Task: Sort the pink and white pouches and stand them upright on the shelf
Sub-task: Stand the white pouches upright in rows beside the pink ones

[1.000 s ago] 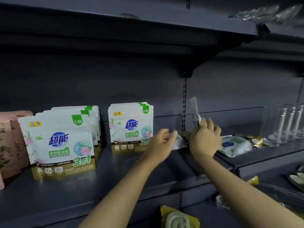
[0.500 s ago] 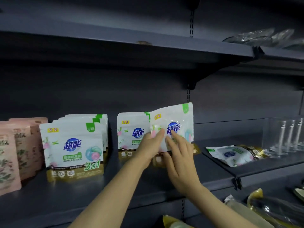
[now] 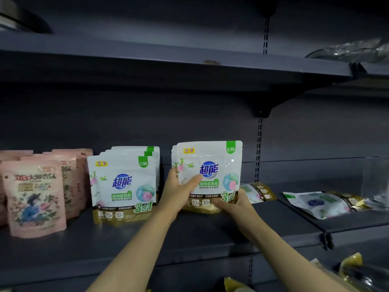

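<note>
Around: left of the left hand (image 3: 179,191) stood a row of white pouches (image 3: 124,184), and further left the pink pouches (image 3: 34,197); right of the right hand (image 3: 235,202) two white pouches lay flat (image 3: 320,204) on the shelf (image 3: 210,234).
Hard to see: a clear container (image 3: 376,182) at the far right was cut off and blurry; yellow packaging below the hands was only partly in view.
Pouch: the held pouch (image 3: 210,171) stood upright between both hands, white with a green tab, blue logo and gold base, in front of another white one.
Hands: left gripped its left edge, thumb across the front; right clasped its lower right corner.
</note>
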The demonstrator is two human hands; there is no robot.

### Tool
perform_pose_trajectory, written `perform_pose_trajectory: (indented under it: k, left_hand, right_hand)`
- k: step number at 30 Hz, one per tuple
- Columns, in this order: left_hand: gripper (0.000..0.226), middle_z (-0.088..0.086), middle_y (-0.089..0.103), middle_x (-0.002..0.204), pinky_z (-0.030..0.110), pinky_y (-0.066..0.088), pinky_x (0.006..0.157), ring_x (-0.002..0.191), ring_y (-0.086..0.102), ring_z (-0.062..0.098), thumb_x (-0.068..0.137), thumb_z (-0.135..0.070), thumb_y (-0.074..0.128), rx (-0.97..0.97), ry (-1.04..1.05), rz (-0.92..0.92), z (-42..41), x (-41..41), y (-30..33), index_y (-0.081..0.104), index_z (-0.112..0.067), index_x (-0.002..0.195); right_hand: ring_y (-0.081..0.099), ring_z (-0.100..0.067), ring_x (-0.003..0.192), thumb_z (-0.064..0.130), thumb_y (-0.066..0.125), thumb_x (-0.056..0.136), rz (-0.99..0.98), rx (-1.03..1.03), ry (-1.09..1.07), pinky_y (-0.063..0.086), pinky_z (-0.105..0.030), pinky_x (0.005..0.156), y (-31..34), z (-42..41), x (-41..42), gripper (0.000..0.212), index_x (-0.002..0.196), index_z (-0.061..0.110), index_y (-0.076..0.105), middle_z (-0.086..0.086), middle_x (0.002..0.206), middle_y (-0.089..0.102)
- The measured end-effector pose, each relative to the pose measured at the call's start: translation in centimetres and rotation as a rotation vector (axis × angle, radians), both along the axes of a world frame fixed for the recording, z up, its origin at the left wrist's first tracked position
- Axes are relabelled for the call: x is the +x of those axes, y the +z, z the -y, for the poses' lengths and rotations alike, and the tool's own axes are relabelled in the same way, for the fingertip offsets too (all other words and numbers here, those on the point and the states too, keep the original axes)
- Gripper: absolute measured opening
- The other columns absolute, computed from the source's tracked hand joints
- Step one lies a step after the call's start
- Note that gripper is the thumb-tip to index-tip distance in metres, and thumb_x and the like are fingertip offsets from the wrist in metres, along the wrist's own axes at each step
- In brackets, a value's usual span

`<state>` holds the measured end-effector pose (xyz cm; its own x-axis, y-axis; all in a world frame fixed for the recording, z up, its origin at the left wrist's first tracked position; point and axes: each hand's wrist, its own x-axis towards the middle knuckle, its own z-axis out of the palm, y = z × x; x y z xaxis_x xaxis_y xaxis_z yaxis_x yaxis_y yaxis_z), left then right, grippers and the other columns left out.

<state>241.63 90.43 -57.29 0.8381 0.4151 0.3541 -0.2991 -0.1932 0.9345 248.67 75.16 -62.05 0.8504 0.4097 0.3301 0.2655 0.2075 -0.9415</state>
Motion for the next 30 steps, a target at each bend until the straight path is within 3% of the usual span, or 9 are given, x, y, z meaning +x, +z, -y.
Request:
perform_pose_trajectory:
  k: [3,11,14,17,18,21,23,28,30]
  left_hand:
    - [0.067,-0.006,0.060,0.119,0.023,0.047,0.091,0.107,0.058,0.010,0.077,-0.022,0.073,0.153,0.038,-0.091,0.2,-0.1,-2.1,0.035,-0.021,0.132]
    - [0.087,-0.001,0.023,0.152,0.025,0.026,0.109,0.139,0.027,0.015,0.093,-0.014,0.052,0.237,0.119,-0.155,0.5,-0.5,-4.7,-0.016,-0.016,0.148]
    - [0.078,0.001,0.028,0.151,0.012,0.027,0.099,0.133,0.036,0.009,0.095,-0.010,0.047,0.170,0.110,-0.170,0.7,-0.8,-4.7,-0.010,-0.010,0.148]
    - [0.063,0.000,0.048,0.130,-0.005,0.037,0.066,0.092,0.048,-0.007,0.094,-0.006,0.046,0.183,0.106,-0.183,0.8,-0.9,-4.7,0.008,-0.010,0.144]
    - [0.062,-0.001,0.048,0.128,-0.005,0.036,0.063,0.090,0.047,-0.006,0.094,-0.005,0.046,0.185,0.106,-0.189,0.9,-1.0,-4.7,0.009,-0.010,0.144]
    - [0.070,0.000,0.037,0.145,0.005,0.025,0.087,0.124,0.041,0.009,0.095,-0.007,0.044,0.207,0.118,-0.210,1.0,-1.2,-4.7,-0.001,-0.012,0.148]
    - [0.074,-0.001,0.028,0.151,0.014,0.024,0.092,0.136,0.032,0.013,0.095,-0.010,0.044,0.218,0.133,-0.215,1.1,-1.2,-4.8,-0.006,-0.015,0.149]
    - [0.062,-0.018,0.041,0.124,0.014,0.031,0.088,0.124,0.042,0.007,0.094,-0.009,0.044,0.311,0.130,-0.190,1.2,-1.5,-5.0,0.015,-0.026,0.146]
    - [0.062,-0.018,0.045,0.131,0.018,0.033,0.087,0.117,0.046,0.004,0.093,-0.014,0.045,0.341,0.154,-0.193,1.0,-1.3,-5.2,0.016,-0.031,0.145]
  right_hand:
    - [0.067,-0.018,0.105,0.002,0.071,0.078,0.010,0.012,0.018,0.054,-0.030,0.089,0.2,-1.0,0.4,0.047,0.121,0.013,0.053,-0.004,0.113,0.071]
    - [0.060,-0.002,0.090,0.002,0.070,0.080,0.080,-0.138,-0.128,0.050,-0.007,0.059,-0.3,-2.8,0.4,0.037,0.097,0.024,0.046,0.009,0.099,0.064]
    - [0.060,-0.015,0.096,0.006,0.074,0.077,0.105,-0.170,-0.285,0.047,-0.014,0.068,-0.6,-3.4,0.6,0.044,0.107,0.015,0.043,0.009,0.094,0.060]
    - [0.061,-0.019,0.098,0.009,0.077,0.074,0.101,-0.211,-0.353,0.047,-0.026,0.077,-1.1,-3.5,0.9,0.051,0.108,0.016,0.039,-0.002,0.104,0.062]
    - [0.060,-0.019,0.096,0.008,0.077,0.074,0.098,-0.226,-0.359,0.047,-0.025,0.076,-1.1,-3.4,0.9,0.051,0.107,0.016,0.039,-0.003,0.104,0.062]
    - [0.059,-0.018,0.092,0.008,0.078,0.072,0.096,-0.259,-0.380,0.047,-0.025,0.073,-1.3,-3.3,1.1,0.049,0.105,0.013,0.041,-0.004,0.102,0.061]
    - [0.059,-0.023,0.099,0.012,0.081,0.069,0.119,-0.317,-0.433,0.051,-0.035,0.081,-1.6,-3.5,1.5,0.054,0.107,0.010,0.044,-0.007,0.107,0.062]
    - [0.055,-0.032,0.110,0.016,0.085,0.062,0.144,-0.405,-0.507,0.048,-0.049,0.093,-2.2,-3.8,2.0,0.064,0.112,0.007,0.045,-0.012,0.114,0.060]
    - [0.055,-0.030,0.111,0.017,0.085,0.062,0.162,-0.417,-0.510,0.048,-0.048,0.095,-2.3,-3.7,2.1,0.065,0.113,0.007,0.045,-0.012,0.115,0.059]
